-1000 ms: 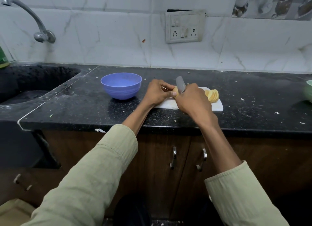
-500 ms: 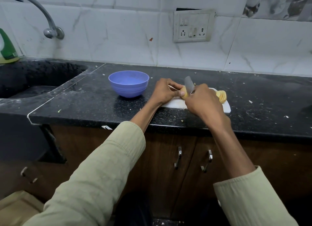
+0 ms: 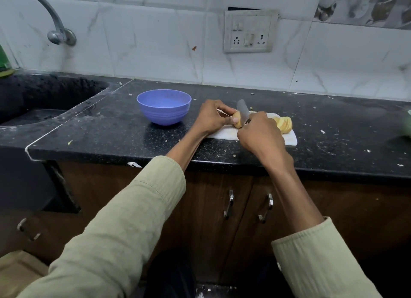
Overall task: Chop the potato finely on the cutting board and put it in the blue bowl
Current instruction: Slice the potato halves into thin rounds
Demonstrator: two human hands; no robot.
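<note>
A white cutting board (image 3: 290, 140) lies on the black counter. My left hand (image 3: 212, 117) holds the uncut end of a peeled potato (image 3: 237, 122) on the board, thumb and fingers curled round it. My right hand (image 3: 260, 134) grips a knife (image 3: 242, 110) whose grey blade stands on the potato just right of my left thumb. A fanned row of cut potato slices (image 3: 283, 124) rests on the board behind my right hand. The blue bowl (image 3: 164, 106) stands to the left of the board; nothing shows inside it.
A black sink (image 3: 33, 102) with a steel tap (image 3: 55, 28) lies at the far left. A wall socket plate (image 3: 249, 32) sits above the board. Small scraps dot the counter (image 3: 333, 128). A pale green object (image 3: 407, 126) shows at the right edge. Cabinet doors with handles are below.
The view has shifted a little. Both hands stay at the potato, with the knife blade still on it and a slightly shorter uncut piece showing.
</note>
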